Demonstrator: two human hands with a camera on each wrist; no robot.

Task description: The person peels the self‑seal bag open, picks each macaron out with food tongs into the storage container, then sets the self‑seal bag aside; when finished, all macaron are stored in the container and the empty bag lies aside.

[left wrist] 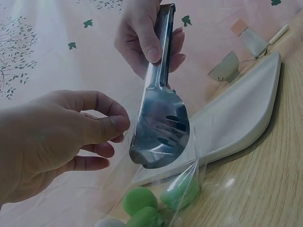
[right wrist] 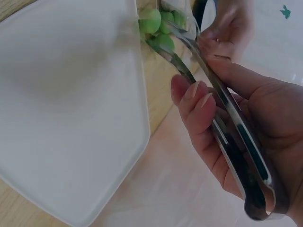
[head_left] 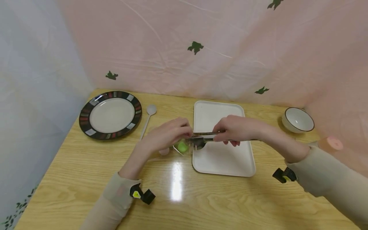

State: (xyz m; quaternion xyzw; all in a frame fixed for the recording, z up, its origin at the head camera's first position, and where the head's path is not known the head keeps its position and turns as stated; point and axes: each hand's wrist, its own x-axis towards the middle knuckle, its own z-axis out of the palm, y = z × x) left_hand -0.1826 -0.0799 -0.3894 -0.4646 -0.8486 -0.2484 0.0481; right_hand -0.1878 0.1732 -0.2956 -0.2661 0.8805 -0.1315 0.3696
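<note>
My right hand [head_left: 237, 128] grips a pair of metal tongs [left wrist: 161, 125] by its arms. The slotted head of the tongs points toward the left hand, just above several round green pieces [right wrist: 163, 42] in a clear plastic bag [left wrist: 189, 172]. Thumb and forefinger of my left hand [left wrist: 71, 135] are pinched together above the bag, seemingly on its thin edge. A pale ball [head_left: 164, 151] lies beside the green pieces. The white rectangular tray [head_left: 224, 163] sits under the right hand and tongs, right of the bag.
A plate with a dark patterned rim [head_left: 84, 118] stands at the back left, with a long-handled spoon [head_left: 151, 109] beside it. At the far right are a white bowl [head_left: 297, 119] and a pink-ended utensil [head_left: 333, 142]. Cloth hangs behind the wooden table.
</note>
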